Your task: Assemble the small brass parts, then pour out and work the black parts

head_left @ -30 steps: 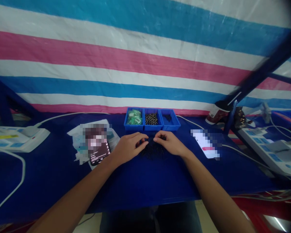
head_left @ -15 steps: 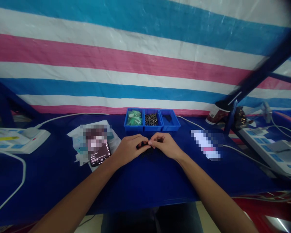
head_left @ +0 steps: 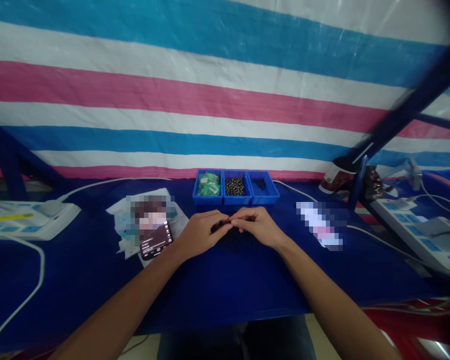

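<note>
My left hand (head_left: 205, 231) and my right hand (head_left: 258, 225) meet fingertip to fingertip over the blue table (head_left: 243, 285). Both are closed in a pinch, and what sits between the fingers is too small and hidden to name. Beneath them lies a pile of small black pieces (head_left: 238, 241), dark against the tabletop. Just beyond the hands stand three joined blue bins: the left bin (head_left: 206, 201) has green-and-white packets (head_left: 209, 185), the middle one has small brass-and-black parts (head_left: 234, 186), and the right one holds a few black pieces (head_left: 261, 184).
At left, a phone (head_left: 156, 245) lies on white plastic packaging (head_left: 122, 235); a blurred-out lit phone (head_left: 318, 225) is at right. Power strips (head_left: 56, 225) flank the table, with white cables (head_left: 41, 270). A dark red cup (head_left: 335, 177) stands by a blue frame post (head_left: 357, 185).
My hands stay together, the fingertips shifting slightly and the right fingers curling a little more. The view has tilted up slightly, so everything sits a bit lower.
</note>
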The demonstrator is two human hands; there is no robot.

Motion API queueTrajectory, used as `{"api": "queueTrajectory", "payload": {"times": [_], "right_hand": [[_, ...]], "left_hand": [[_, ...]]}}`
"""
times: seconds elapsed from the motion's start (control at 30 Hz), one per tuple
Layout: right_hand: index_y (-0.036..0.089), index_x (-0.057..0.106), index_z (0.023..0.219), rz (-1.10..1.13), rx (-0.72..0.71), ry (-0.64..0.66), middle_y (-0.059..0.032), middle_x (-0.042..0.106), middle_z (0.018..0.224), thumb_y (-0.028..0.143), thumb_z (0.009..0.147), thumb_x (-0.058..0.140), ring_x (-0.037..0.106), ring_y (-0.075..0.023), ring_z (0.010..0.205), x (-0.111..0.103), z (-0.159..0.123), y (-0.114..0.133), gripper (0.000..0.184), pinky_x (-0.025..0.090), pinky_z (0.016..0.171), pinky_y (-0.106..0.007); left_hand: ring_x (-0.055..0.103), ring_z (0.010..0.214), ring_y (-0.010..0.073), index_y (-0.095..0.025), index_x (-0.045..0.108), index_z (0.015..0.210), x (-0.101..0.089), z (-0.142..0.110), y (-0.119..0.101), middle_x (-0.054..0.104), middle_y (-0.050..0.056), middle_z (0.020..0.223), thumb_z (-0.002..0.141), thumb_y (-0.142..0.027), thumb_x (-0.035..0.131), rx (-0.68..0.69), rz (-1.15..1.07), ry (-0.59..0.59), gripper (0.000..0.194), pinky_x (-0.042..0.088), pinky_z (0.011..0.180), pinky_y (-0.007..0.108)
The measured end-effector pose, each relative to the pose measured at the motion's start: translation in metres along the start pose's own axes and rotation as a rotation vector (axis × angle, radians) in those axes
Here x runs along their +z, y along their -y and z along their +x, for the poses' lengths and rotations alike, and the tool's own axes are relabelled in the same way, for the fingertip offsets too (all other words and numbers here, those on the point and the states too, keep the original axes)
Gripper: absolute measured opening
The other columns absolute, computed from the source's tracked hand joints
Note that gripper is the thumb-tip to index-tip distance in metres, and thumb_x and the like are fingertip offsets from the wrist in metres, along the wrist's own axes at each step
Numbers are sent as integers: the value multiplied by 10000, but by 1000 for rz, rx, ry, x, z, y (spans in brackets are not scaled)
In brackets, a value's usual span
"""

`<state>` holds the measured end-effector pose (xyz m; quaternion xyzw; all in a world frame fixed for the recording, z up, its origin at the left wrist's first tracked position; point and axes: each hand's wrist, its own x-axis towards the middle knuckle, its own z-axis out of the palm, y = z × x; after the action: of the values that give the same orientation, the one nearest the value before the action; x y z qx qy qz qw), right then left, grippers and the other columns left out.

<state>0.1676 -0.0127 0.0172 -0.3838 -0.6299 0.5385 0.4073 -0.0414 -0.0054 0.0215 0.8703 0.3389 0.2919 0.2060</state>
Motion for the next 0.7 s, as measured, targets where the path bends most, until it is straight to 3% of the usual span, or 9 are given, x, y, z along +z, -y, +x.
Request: {"api": "queueTrajectory", "payload": {"times": [0.17,0.33,0.43,0.53,0.6,0.7], "right_hand": [[194,701,970,26,23,-46,-8,677,770,424,838,677,572,-94,545,1,0,0,266,404,494,-225],[177,612,787,-68,145,-4,30,583,514,503,931,509,413,-60,354,1,-1,0,371,290,374,-189],[180,592,760,-70,175,12,34,573,500,493,940,485,396,-57,341,3,-2,0,376,281,363,-182],[179,583,735,-42,179,-10,37,557,503,475,924,509,408,-61,351,2,-2,1,359,294,361,-180],[176,571,704,-12,167,-81,35,536,505,470,904,536,431,-68,376,-2,0,2,357,304,364,-180],[185,548,736,49,116,-345,31,536,585,491,873,563,493,-83,432,-17,3,0,335,301,359,-181]], "left_hand": [[562,673,103,-196,656,988,2,0,4,645,-8,802,964,-308,516,19,29,-72,181,427,671,264],[569,674,108,-191,656,1005,3,-1,7,659,3,820,955,-315,532,39,59,-127,182,440,659,262],[561,657,103,-198,662,990,3,-1,7,653,-4,801,952,-321,536,42,77,-107,179,449,662,262],[563,646,93,-218,637,1118,4,-2,6,660,-4,852,934,-329,564,25,66,-132,227,463,650,251],[567,639,89,-223,599,1201,3,-3,6,666,3,897,926,-326,574,12,55,-174,295,468,634,244],[569,634,88,-216,614,1168,2,-3,6,666,4,874,931,-309,561,-6,54,-201,260,469,628,240]]}}
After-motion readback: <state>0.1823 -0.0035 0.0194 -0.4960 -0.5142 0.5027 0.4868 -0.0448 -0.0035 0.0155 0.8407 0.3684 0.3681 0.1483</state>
